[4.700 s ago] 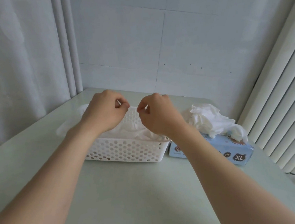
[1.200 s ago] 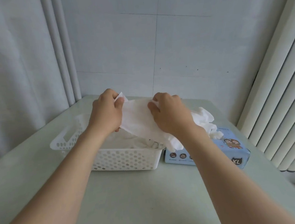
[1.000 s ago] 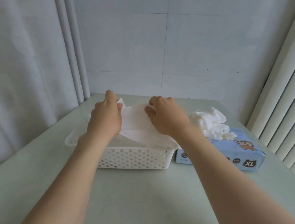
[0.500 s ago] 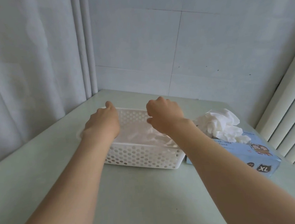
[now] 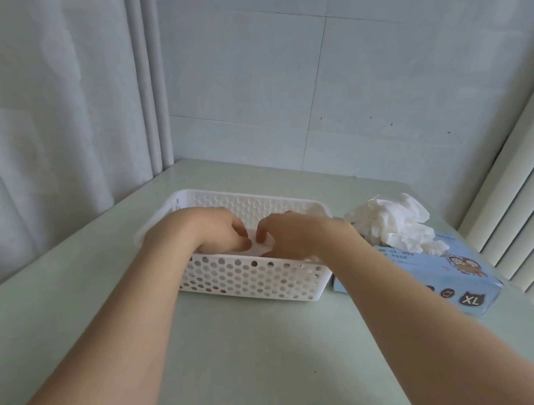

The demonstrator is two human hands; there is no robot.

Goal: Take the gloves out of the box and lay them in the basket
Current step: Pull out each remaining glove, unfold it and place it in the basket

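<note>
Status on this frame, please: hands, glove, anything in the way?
Hands: left hand and right hand in the basket, pinching a white glove. More gloves bunched atop the box. Nothing in the way.

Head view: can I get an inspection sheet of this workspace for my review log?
Surface: pale green table, set into a room corner.
Job's things: white perforated basket mid-table, with a glove inside; blue box marked XL right of the basket, a crumpled bunch of gloves sticking out of its top.
Clutter: nothing seen.
Grips: left hand and right hand both reach into the basket, fingers curled down onto the glove; whether they pinch or press it cannot be told.
Cables: nothing seen.
Surroundings: curtain on the left, tiled wall behind, ribbed panel on the right.
</note>
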